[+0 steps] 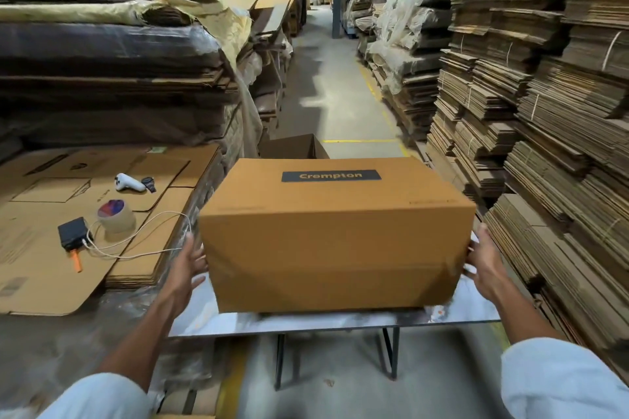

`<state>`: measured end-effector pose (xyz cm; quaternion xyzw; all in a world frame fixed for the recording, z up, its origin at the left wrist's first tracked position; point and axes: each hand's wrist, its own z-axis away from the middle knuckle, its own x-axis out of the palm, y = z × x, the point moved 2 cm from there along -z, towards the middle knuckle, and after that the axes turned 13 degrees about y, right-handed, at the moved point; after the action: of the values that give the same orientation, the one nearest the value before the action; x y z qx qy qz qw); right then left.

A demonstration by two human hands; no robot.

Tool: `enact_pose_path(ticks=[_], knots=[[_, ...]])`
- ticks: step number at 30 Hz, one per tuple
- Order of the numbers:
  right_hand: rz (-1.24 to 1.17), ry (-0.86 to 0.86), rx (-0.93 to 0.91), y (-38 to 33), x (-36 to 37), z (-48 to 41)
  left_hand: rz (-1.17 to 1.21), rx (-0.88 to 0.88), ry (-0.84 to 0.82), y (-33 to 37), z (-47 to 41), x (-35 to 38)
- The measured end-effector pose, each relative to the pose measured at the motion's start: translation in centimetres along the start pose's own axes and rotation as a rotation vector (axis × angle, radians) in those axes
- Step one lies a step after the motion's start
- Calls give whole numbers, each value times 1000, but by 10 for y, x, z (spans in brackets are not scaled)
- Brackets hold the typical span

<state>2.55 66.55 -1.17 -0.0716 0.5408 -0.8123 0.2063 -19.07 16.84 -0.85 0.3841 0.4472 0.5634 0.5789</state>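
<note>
box (335,235) on the table (476,311); tape roll (117,219) left of it on flat cardboard (160,180).

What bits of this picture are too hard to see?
Head view:
- Inside the box: its closed top hides it.
- Table top: the box covers most; the rest is blurred.
- Open carton behind: the box hides its lower part.
- Print on the flat cardboard: too small.
</note>
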Motion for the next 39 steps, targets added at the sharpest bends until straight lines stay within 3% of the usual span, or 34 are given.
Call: enact_pose_path(ticks=[7, 13, 17, 21, 26, 30, 39], knots=[[-35, -55, -298, -88, 18, -1, 188, 107, 57, 90, -7, 8], [523, -44, -550, -117, 32, 4, -58, 202, -27, 106, 3, 27], [727, 42, -685, -121, 40, 4, -103, 236, -14, 93, -13, 31], [1065, 149, -985, -115, 69, 12, -352, 297, -9, 87, -17, 42], [1064, -191, -1244, -94, 149, 75, -657, 617, 175, 98, -13, 64], [1079, -336, -1268, -71, 195, 109, -897, 882, 311, 111, -5, 79], [1061, -338, -1228, -68, 197, 108, -951, 1021, 399, 109, -10, 87]])
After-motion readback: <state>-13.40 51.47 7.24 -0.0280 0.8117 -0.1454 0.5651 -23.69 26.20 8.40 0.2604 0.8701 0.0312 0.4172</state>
